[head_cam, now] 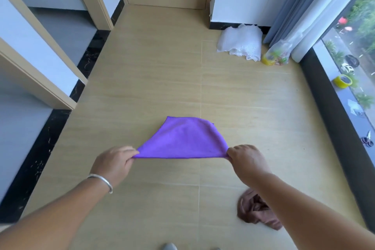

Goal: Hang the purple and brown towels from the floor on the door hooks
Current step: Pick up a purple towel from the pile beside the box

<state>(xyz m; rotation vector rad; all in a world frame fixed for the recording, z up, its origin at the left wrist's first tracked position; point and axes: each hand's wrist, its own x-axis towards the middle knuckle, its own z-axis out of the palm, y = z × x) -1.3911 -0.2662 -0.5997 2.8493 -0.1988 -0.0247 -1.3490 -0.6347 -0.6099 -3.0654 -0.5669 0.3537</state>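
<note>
Purple towel stretched taut ahead of brown towel (crumpled on floor); left hand and right hand pinch its corners. Risk: light pinches slipping, and no door hooks are visible.

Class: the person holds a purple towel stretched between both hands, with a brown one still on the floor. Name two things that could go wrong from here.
1. The left hand and right hand only pinch the corners of the purple cloth towel, so one corner might slip free.
2. The crumpled brown cloth towel lies close to the person's feet, so they could step on it or trip.
</note>
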